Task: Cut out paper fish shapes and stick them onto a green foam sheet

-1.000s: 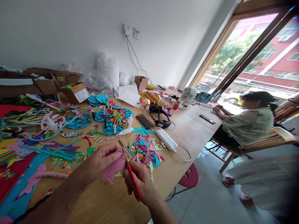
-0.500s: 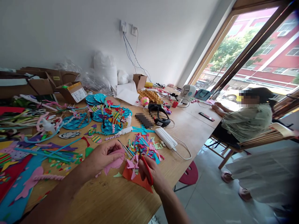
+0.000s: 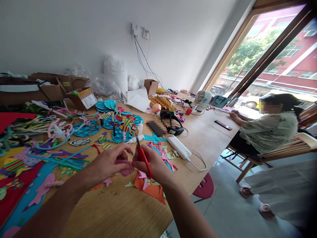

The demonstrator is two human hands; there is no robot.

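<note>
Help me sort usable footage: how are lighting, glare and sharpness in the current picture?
Head view: the scene beyond the window is bright, partly washed out; head view: the floor shows a glossy sheen; head view: the red-handled scissors in the right hand keep a readable outline; head view: the right edge darkens, blurring detail there.

We record the place as a craft workshop or handicraft room, judging by the wooden table (image 3: 111, 211): its top bears coloured paper scraps (image 3: 167, 158), blue discs (image 3: 105, 105), fuzzy craft strips (image 3: 27, 119) and a white squeeze bottle (image 3: 59, 133), with red-handled scissors (image 3: 142, 154) held above it. Along the table's back edge we note cardboard boxes (image 3: 51, 92) and plastic bags (image 3: 115, 74); beyond its far end a large window (image 3: 257, 56) faces a red building (image 3: 302, 53), and a person (image 3: 273, 130) sits at the table's right side.
</note>
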